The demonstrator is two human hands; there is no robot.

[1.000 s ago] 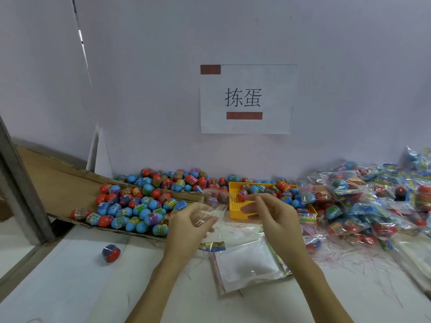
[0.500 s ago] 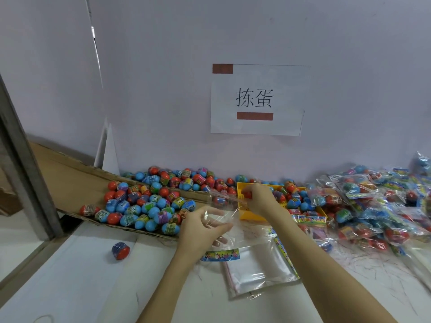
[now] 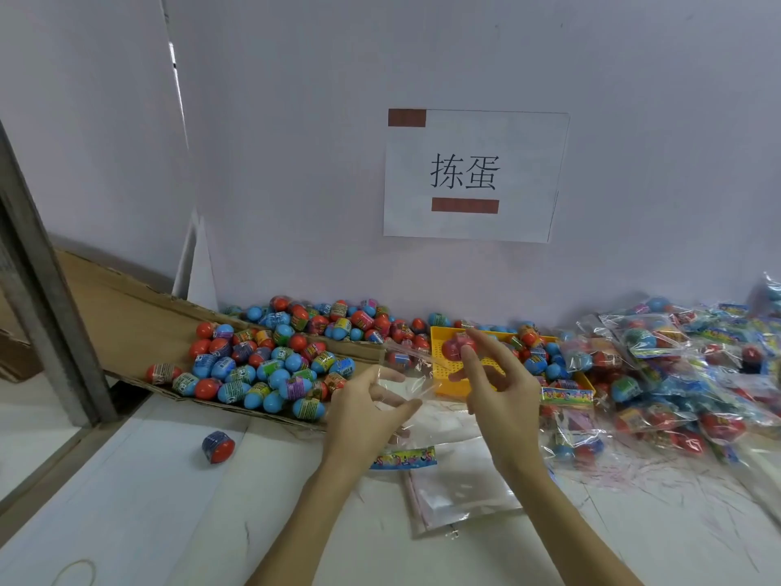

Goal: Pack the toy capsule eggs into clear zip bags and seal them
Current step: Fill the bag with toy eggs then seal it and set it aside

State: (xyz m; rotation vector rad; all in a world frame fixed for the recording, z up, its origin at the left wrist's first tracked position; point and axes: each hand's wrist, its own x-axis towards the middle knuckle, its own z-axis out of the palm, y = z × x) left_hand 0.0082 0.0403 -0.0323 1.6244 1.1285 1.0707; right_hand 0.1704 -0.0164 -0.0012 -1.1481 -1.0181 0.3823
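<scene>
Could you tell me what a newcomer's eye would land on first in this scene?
Probably the heap of red and blue capsule eggs on the cardboard sheet at left. In the centre, the left hand holds a clear zip bag open while the right hand pinches a red egg at its mouth. On the wall behind hangs a white paper sign.

capsule eggs [image 3: 270, 365]: glossy plastic, printed film bands. zip bag [image 3: 405, 374]: clear, shiny film, crinkled. tray [image 3: 454, 384]: yellow perforated plastic. chute [image 3: 139, 315]: matt brown cardboard. sign [image 3: 473, 175]: matt white paper. tabletop [image 3: 126, 501]: smooth white, scuffed. post [image 3: 46, 298]: dull grey metal.
</scene>
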